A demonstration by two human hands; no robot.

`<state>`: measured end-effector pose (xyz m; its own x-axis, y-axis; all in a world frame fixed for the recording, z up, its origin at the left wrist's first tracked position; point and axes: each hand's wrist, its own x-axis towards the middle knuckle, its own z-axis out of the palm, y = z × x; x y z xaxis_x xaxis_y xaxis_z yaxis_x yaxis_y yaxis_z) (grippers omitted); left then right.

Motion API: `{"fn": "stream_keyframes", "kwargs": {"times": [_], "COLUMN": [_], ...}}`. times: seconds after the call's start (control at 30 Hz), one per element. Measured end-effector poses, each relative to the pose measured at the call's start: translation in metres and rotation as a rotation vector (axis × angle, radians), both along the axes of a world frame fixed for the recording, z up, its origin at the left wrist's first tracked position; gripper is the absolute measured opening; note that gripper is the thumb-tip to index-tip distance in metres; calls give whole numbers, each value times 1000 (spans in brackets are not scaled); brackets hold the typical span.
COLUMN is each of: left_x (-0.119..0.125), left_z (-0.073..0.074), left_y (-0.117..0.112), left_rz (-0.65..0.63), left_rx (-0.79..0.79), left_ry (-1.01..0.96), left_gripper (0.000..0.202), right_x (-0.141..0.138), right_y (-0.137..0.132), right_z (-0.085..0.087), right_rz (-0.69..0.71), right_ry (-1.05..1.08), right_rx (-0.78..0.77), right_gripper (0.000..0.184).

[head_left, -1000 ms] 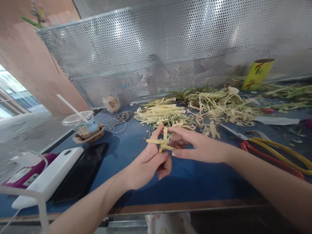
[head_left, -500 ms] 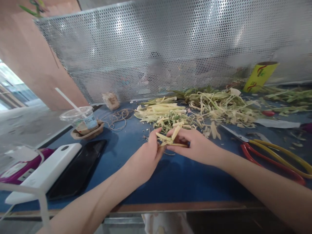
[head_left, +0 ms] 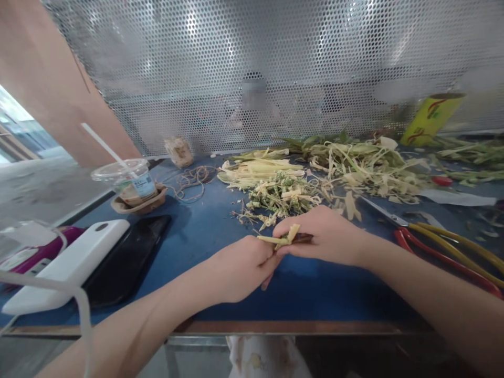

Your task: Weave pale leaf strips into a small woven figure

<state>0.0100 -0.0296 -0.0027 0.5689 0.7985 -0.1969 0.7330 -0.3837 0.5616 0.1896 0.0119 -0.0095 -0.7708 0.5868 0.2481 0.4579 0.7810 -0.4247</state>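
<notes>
Both hands meet over the near middle of the blue counter (head_left: 315,291), just above its surface. The left hand (head_left: 242,268) is curled narrow, its thumb and fingertips pinching one end of a small leaf-strip piece (head_left: 284,239) made of pale yellow strips folded across each other. The right hand (head_left: 328,236) is closed over the other end, knuckles up, with the thumb underneath. The piece sits between the two hands, with short strip ends sticking up and out to the left.

Just behind the hands lies a heap of chopped green scraps (head_left: 283,191). Farther back are flat yellow leaf strips (head_left: 255,170), and to the right of those a loose tangle of shredded leaves (head_left: 366,168). Scissors (head_left: 429,239) with red and yellow handles lie on the counter to the right of the right hand, blades pointing toward the shredded leaves.

To the left, a black phone (head_left: 129,257) lies flat with a white power bank (head_left: 66,265) touching its left edge. Behind them a lidded plastic cup (head_left: 128,181) with a straw stands in a paper tray, and a coil of twine (head_left: 192,181) lies beside it. A perforated metal screen (head_left: 275,63) rises along the back of the counter, and a yellow tube (head_left: 431,118) leans near it at the far right.
</notes>
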Motion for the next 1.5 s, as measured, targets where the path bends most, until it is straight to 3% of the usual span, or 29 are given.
{"fn": "stream_keyframes", "kwargs": {"times": [0.2, 0.37, 0.57, 0.67, 0.77, 0.83, 0.93, 1.1, 1.2, 1.4, 1.5], "left_x": [-7, -10, -11, -14, -14, -12, -8, -2, 1, -2, -6], "left_z": [10, 13, 15, 13, 11, 9, 7, 0, -3, 1, 3], "left_y": [-6, -8, -8, -2, 3, 5, 4, 0, -3, -7, -5], "left_rz": [-54, -158, -239, -127, 10, 63, 53, 36, 39, 39, 56], "left_rx": [-255, -346, -181, -62, 6, -30, -203, -551, -668, -657, -450], "left_ry": [-131, -173, -173, -244, -385, -432, -517, -883, -1037, -1074, -989], "left_gripper": [49, 53, 51, 44, 40, 40, 36, 33, 30, 35, 40], "right_x": [0, 4, 4, -1, -4, -5, -3, 1, 3, 3, 4], "right_y": [-4, -6, -7, -6, -7, -8, -10, -9, -10, -12, -11], "right_z": [0, 1, -2, -5, -6, -6, -5, -2, 0, 4, 5], "right_rz": [130, 139, 114, 81, 47, 18, 31, 102, 99, 79, 92], "right_ry": [209, 317, 390, 408, 429, 434, 389, 360, 375, 398, 471], "right_rx": [-26, -304, -682, -874, -951, -971, -965, -878, -822, -706, -685], "right_gripper": [14, 17, 21, 31, 47, 51, 41, 21, 17, 22, 21]}}
